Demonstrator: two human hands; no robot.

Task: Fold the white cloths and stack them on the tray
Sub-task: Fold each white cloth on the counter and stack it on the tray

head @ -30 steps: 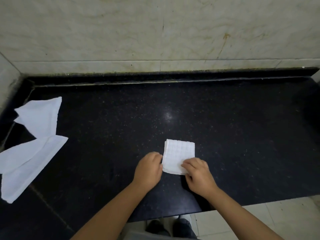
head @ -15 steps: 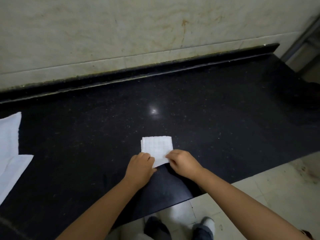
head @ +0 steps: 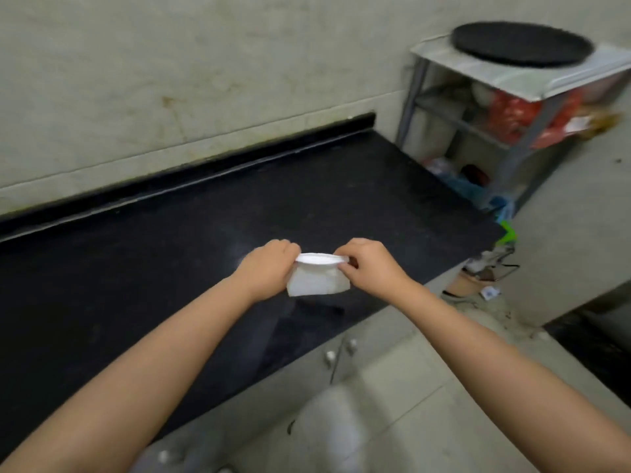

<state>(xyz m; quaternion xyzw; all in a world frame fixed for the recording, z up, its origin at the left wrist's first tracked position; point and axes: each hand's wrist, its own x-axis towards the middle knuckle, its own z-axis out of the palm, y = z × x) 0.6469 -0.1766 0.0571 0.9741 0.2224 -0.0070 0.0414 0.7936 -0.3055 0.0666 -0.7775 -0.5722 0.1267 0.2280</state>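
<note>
Folded white cloth (head: pixel 317 279), soft squarish pad, held above the speckled black stone worktop (head: pixel 136 268). Left hand (head: pixel 269 268) and right hand (head: pixel 370 266) pinch its top corners. Round black tray (head: pixel 522 44) well right of cloth.

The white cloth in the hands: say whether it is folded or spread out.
Folded. The white cloth is a small, thick packet with layered edges along its top, pinched between the left hand and right hand above the black counter.
</note>
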